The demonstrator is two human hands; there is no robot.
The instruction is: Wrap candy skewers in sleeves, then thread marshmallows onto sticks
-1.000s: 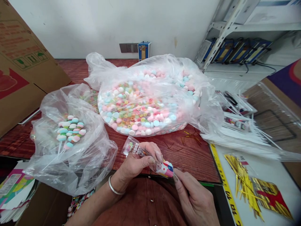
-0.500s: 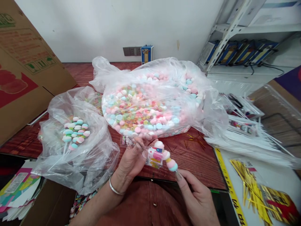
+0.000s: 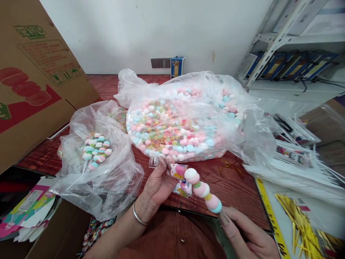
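My left hand (image 3: 159,185) pinches a small clear printed wrapper bag (image 3: 178,172) at its mouth, just above the red table's front edge. My right hand (image 3: 246,235) is closed on the stick end of a candy skewer (image 3: 203,190) with white, pink and blue pieces. The skewer's top piece sits at the opening of the wrapper. The stick itself is hidden by my fingers.
A big clear bag of loose pastel candies (image 3: 183,122) lies behind my hands. A smaller bag holding finished skewers (image 3: 95,151) sits left. Cardboard box (image 3: 32,82) far left. Wrappers and white sticks (image 3: 293,154) and gold twist ties (image 3: 304,226) lie right, under metal shelving (image 3: 291,46).
The skewer has come out from behind the wrapper and now points at its mouth, with more of the candy showing. Both hands rose slightly; the view shifted left.
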